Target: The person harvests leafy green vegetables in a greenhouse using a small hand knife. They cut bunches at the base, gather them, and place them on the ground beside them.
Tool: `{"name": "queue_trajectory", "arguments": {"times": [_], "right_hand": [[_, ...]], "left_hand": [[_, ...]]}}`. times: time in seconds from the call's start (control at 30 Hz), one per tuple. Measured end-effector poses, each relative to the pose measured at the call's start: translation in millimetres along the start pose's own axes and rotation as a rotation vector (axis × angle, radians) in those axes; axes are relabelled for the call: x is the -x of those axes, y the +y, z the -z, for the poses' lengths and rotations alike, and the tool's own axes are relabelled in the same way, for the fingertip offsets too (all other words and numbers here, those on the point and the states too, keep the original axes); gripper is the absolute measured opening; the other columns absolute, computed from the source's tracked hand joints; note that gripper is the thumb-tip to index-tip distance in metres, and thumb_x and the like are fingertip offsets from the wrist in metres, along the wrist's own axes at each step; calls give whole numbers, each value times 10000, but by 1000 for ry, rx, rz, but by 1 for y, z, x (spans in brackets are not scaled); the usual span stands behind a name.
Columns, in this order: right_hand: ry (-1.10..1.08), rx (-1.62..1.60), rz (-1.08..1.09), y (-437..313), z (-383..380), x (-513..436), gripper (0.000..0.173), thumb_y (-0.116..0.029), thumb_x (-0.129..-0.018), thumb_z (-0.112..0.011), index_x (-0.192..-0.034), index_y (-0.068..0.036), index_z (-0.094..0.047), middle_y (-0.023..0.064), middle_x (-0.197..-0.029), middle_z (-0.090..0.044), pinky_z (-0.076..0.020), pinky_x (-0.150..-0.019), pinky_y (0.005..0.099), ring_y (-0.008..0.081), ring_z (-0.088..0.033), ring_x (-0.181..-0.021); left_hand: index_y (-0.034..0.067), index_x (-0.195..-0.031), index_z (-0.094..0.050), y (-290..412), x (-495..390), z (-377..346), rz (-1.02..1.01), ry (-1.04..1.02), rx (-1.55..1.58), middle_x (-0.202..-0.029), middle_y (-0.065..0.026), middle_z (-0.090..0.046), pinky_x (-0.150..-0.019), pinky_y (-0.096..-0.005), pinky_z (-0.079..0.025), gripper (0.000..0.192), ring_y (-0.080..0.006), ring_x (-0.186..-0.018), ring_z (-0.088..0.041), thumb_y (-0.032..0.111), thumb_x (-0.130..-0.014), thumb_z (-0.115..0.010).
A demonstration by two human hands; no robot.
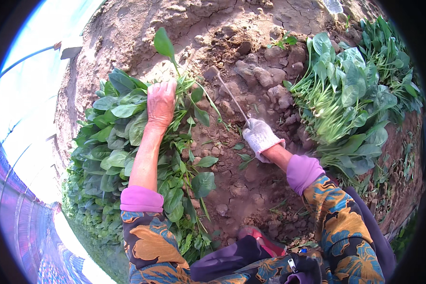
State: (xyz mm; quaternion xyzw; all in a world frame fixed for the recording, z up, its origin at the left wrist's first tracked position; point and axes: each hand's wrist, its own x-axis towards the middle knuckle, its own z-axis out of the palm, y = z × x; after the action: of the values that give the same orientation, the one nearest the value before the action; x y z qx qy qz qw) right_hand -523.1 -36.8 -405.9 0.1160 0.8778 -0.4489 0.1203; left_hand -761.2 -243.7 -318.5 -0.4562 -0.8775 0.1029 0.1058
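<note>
My bare left hand point(161, 101) is closed around leafy stems at the top edge of a dense row of spinach-like greens point(117, 142). One broad leaf point(164, 43) stands up beyond the fist, its stalk running down beside my fingers. My right hand point(261, 136), in a pale knitted glove, grips a small hand hoe point(230, 93) by its thin shaft. The hoe's flat blade point(210, 73) rests at the soil, a short way right of the left hand. Much of its handle is hidden inside the glove.
Pulled greens point(340, 92) lie heaped at the right, with another bunch point(387, 53) behind them. Cracked, cloddy soil point(241, 184) lies between row and heap. A red shoe point(262, 241) shows below. Plastic sheeting point(32, 117) borders the left; a clear plastic item point(333, 6) lies at the top.
</note>
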Motion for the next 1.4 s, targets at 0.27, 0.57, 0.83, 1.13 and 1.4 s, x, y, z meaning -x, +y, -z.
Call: {"name": "queue_trajectory", "arguments": {"times": [0.27,0.57,0.83,1.13,1.4], "right_hand": [[14,-477,-234,-20,44,3,185,-192,-894,-541,-898,-34,-639,167,-752,-639,-487,-603,430,316,-634,-685],[-216,-537,-389,-45,65,-10,207,-249,-944,-599,-1038,-69,-638,38,-717,-607,-449,-476,311,144,-566,-561],[-406,-471,-622,-61,71,-34,203,-257,-933,-624,-872,-64,-628,60,-663,-618,-433,-410,321,194,-569,-470],[-272,-128,-490,-35,56,-34,175,-266,-926,-644,-908,-96,-608,92,-730,-664,-429,-406,371,207,-586,-492],[-378,919,305,-65,89,-31,292,-215,-891,-553,-977,19,-705,254,-978,-704,-546,-816,475,399,-696,-886]], "left_hand": [[125,-1259,-591,-9,-23,68,252,327,564,-1035,-128,-692,-835,-416,-519,510,-337,-942,-666,97,-783,-772],[63,-1378,-549,15,-25,189,504,491,1094,-1203,-100,-672,-968,-333,-549,548,-198,-1089,-652,135,-877,-758],[-27,-1322,-571,-16,80,241,971,915,1020,-1198,-191,-661,-912,-381,-579,448,-272,-1024,-676,166,-935,-686],[25,-1237,-609,72,208,239,1312,536,1492,-1103,-83,-698,-854,-321,-554,571,-165,-911,-682,50,-713,-836],[-8,-1344,-546,150,242,266,1115,509,1903,-1218,-86,-671,-981,-308,-508,642,-177,-1086,-661,19,-766,-825]]}}
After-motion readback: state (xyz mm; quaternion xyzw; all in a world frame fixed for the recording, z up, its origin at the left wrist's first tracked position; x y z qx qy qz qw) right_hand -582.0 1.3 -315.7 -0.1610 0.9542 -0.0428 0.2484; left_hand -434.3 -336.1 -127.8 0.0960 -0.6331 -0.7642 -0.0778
